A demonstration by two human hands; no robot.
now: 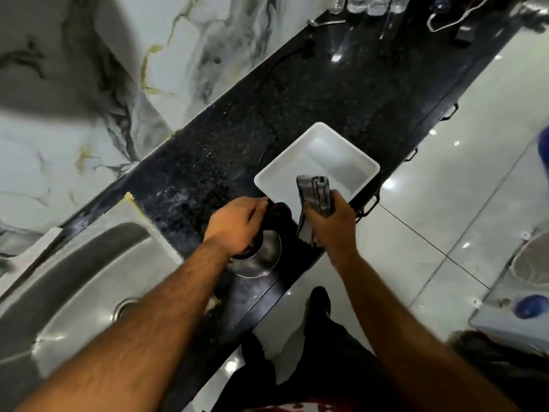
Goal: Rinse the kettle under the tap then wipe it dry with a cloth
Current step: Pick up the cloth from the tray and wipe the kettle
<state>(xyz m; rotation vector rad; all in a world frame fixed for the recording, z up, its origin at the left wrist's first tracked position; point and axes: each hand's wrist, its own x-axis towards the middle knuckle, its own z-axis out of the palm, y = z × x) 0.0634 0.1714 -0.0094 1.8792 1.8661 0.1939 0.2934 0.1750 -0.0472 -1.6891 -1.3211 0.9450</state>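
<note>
A long black speckled granite countertop (341, 93) runs diagonally across the room, backed by a glossy white marble wall with grey and gold veining (98, 93). A stainless steel sink basin (80, 278) is set into the counter at one end, and a white square plastic tray (353, 153) sits near its front edge. The polished pale tiled floor (463, 185) reflects bright spots of ceiling light.

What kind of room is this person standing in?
Most likely a kitchen. There is a steel sink set into a dark stone counter, a shiny kettle standing on it, and a cloth held ready for wiping.
</note>
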